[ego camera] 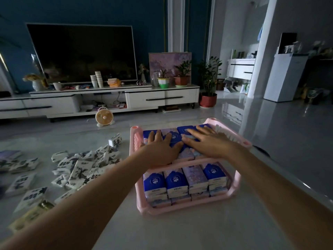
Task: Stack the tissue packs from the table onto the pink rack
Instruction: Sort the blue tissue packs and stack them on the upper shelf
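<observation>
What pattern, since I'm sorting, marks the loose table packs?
Loose packs: white with black prints; head view.

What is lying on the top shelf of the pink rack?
Blue and lilac tissue packs fill the top shelf, and the left hand and right hand lie flat on them. The hands cover most of the middle packs, so the exact count cannot be seen.

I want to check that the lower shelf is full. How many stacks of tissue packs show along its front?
4, side by side on the lower shelf of the pink rack: left stack, centre-left stack, centre-right stack, right stack. Others may be hidden behind them.
</observation>
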